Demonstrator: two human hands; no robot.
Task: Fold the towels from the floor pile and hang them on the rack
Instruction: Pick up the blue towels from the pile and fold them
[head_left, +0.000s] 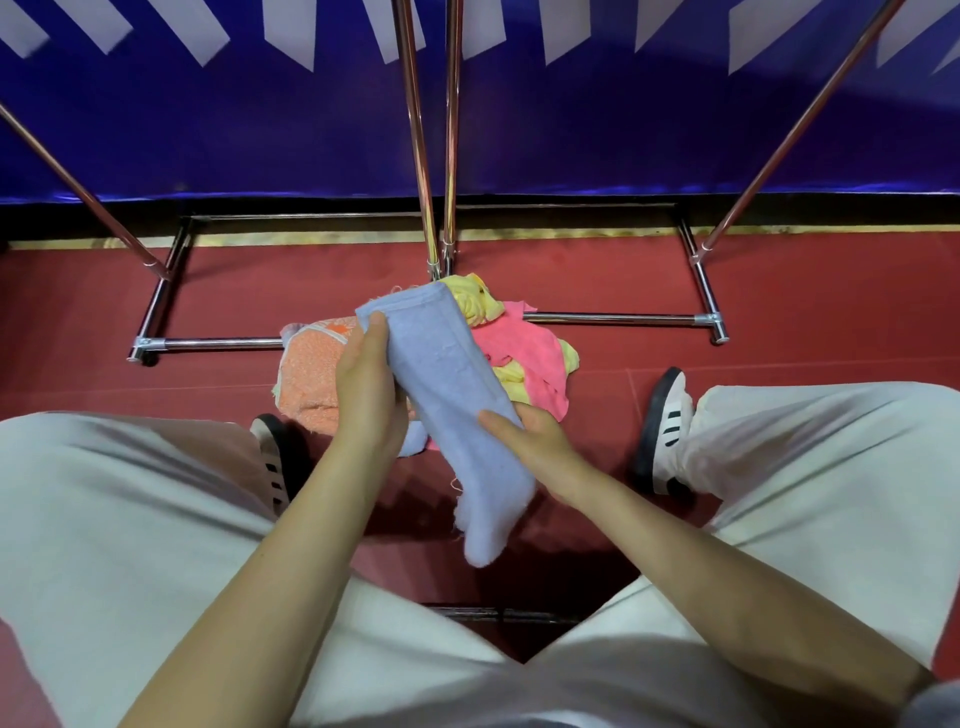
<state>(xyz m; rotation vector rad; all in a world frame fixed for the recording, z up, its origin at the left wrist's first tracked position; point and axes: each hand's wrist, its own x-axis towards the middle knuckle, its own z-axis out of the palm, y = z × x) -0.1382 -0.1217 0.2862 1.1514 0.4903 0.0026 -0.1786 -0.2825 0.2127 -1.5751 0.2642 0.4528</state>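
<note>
Nearest the camera, a seated person's legs in pale trousers (130, 519) spread to either side, with dark-red floor (597, 270) between them. Over that gap both bare forearms reach forward to a folded light-blue towel (457, 395), held up as a long narrow strip whose loose end hangs toward the person. The left hand (371, 387) grips the strip's left edge near its far end, thumb lying on top and fingers curled underneath. The right hand (535, 434) grasps the right edge lower down, thumb across the cloth. Two black-and-white shoes (667, 426) rest on the floor. Just beyond the hands lies the pile (519, 348): orange, pink and yellow towels heaped over a rack's base bar. The chrome racks (431, 156) rise behind, before a blue wall panel (208, 130) with pale slanted stripes
</note>
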